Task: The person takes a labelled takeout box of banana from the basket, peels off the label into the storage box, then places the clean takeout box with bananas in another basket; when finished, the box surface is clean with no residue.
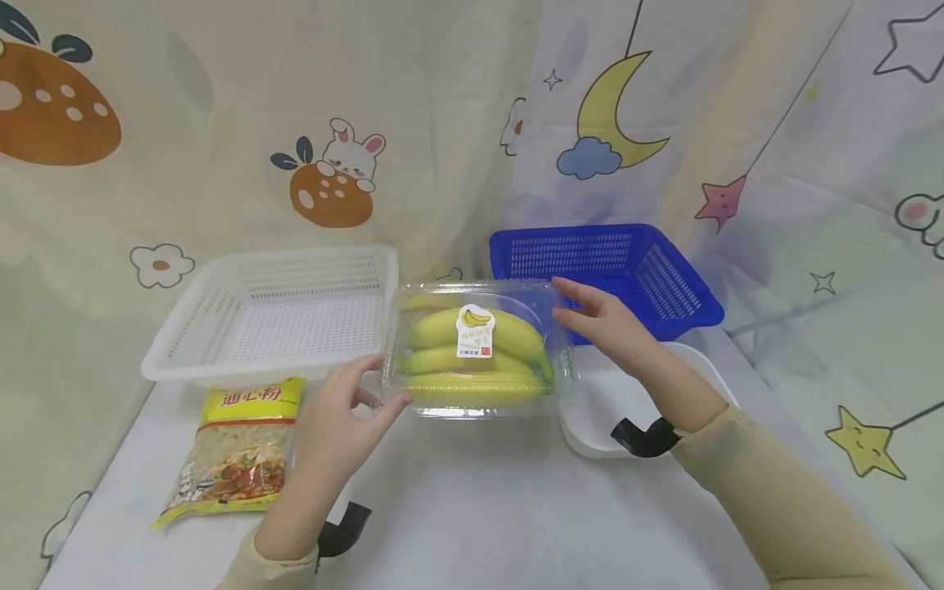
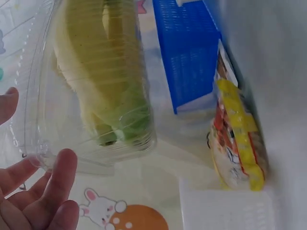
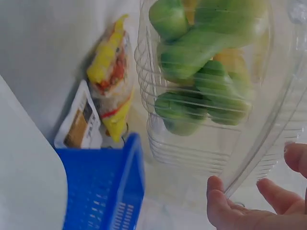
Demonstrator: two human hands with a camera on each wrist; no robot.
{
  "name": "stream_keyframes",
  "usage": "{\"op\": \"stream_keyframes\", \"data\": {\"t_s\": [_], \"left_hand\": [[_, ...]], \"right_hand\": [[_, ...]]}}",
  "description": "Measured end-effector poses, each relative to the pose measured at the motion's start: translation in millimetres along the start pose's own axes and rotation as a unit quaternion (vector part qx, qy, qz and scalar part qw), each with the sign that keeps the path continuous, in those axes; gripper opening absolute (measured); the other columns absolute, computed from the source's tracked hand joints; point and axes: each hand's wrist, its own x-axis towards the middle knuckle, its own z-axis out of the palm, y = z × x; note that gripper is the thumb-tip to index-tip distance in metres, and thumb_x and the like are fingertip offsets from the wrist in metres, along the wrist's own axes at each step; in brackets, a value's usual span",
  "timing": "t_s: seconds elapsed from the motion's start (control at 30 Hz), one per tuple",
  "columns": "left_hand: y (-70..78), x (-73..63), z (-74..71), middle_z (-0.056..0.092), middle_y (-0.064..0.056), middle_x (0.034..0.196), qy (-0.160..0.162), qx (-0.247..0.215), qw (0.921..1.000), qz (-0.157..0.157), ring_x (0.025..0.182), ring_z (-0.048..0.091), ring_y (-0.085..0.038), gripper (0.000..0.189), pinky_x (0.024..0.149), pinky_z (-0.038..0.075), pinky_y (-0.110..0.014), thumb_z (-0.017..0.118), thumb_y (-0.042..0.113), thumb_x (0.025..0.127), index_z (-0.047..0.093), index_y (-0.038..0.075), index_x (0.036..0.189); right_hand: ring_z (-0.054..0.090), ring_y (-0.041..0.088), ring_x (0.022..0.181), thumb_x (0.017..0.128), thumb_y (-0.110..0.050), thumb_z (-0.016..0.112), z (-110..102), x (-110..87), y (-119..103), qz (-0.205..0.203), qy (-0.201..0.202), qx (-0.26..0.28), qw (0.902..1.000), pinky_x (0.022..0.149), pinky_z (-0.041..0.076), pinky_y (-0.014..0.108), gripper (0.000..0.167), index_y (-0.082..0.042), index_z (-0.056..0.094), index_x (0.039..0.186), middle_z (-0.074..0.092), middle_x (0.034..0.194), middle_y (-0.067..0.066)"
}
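A clear plastic clamshell box of bananas (image 1: 479, 385), with a white banana label on its lid, is held up off the table between both hands. My left hand (image 1: 339, 422) grips its left edge, thumb toward the near corner. On the opposite side my right hand (image 1: 615, 328) holds the right edge near the far corner. The left wrist view shows fingertips (image 2: 64, 163) at the box's rim. In the right wrist view, fingertips (image 3: 216, 187) pinch the rim below the green banana ends (image 3: 184, 57).
A white basket (image 1: 165, 348) stands at the back left, with a yellow-ended bag of macaroni (image 1: 243, 459) before it. At the back right is a blue basket (image 1: 686, 307). Below my right forearm sits a white tub (image 1: 590, 442). A brown-and-white packet (image 3: 79, 120) shows beside the blue basket.
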Motion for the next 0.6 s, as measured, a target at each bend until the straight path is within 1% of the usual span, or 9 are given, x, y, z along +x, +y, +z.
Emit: {"op": "stream_keyframes", "data": {"t_s": [0.13,0.2,0.3,0.47,0.53,0.6], "left_hand": [[-6.7,-20.3,-7.9,0.061,0.002,0.116,-0.026,0.016,0.9987,-0.039,0.072,0.061,-0.007,0.056,0.06,0.043,-0.026,0.072,0.044,0.073,0.056,0.019,0.12],[-9.2,-29.2,-11.1,0.061,0.002,0.116,-0.039,0.021,0.9974,-0.057,0.073,0.062,-0.008,0.056,0.059,0.043,-0.027,0.071,0.046,0.073,0.056,0.019,0.12],[-13.9,-41.0,-13.7,0.06,0.001,0.118,-0.05,0.029,0.9955,-0.074,0.074,0.063,-0.008,0.056,0.057,0.043,-0.027,0.07,0.048,0.074,0.056,0.019,0.12],[-24.3,-53.3,-11.0,0.059,0.0,0.12,-0.07,0.044,0.9917,-0.099,0.076,0.064,-0.011,0.058,0.053,0.043,-0.025,0.068,0.051,0.074,0.055,0.018,0.12],[-27.7,-55.8,-7.9,0.059,0.0,0.12,-0.078,0.051,0.9901,-0.105,0.077,0.064,-0.011,0.058,0.052,0.043,-0.025,0.067,0.052,0.074,0.054,0.019,0.12],[-30.2,-58.7,-4.8,0.059,0.0,0.119,-0.082,0.06,0.9893,-0.105,0.077,0.064,-0.011,0.058,0.052,0.042,-0.024,0.067,0.052,0.074,0.053,0.019,0.12]], "right_hand": [[0.036,0.032,0.131,0.092,-0.029,0.052,18,-1.5,4,0.001,-0.039,-0.003,0.9992,0.103,0.034,0.051,0.059,-0.018,0.026,0.144,0.024,0.15,0.006],[0.036,0.032,0.13,0.092,-0.026,0.052,26,-2.3,5,0.005,-0.056,0.001,0.9984,0.103,0.034,0.05,0.059,-0.016,0.026,0.144,0.025,0.15,0.007],[0.037,0.035,0.129,0.092,-0.023,0.051,37,-3.0,8,0.003,-0.082,0.002,0.9966,0.103,0.035,0.05,0.058,-0.011,0.026,0.143,0.025,0.149,0.011],[0.039,0.037,0.127,0.089,-0.02,0.052,52,0.9,17,0.008,-0.101,-0.013,0.9948,0.101,0.036,0.051,0.06,-0.009,0.028,0.143,0.026,0.148,0.016],[0.039,0.038,0.127,0.088,-0.018,0.052,57,3.1,20,0.013,-0.103,-0.018,0.9944,0.101,0.037,0.052,0.06,-0.01,0.028,0.143,0.026,0.148,0.017],[0.038,0.04,0.127,0.088,-0.016,0.052,61,4.6,23,0.017,-0.106,-0.021,0.994,0.1,0.037,0.052,0.061,-0.01,0.027,0.143,0.025,0.148,0.017]]}}
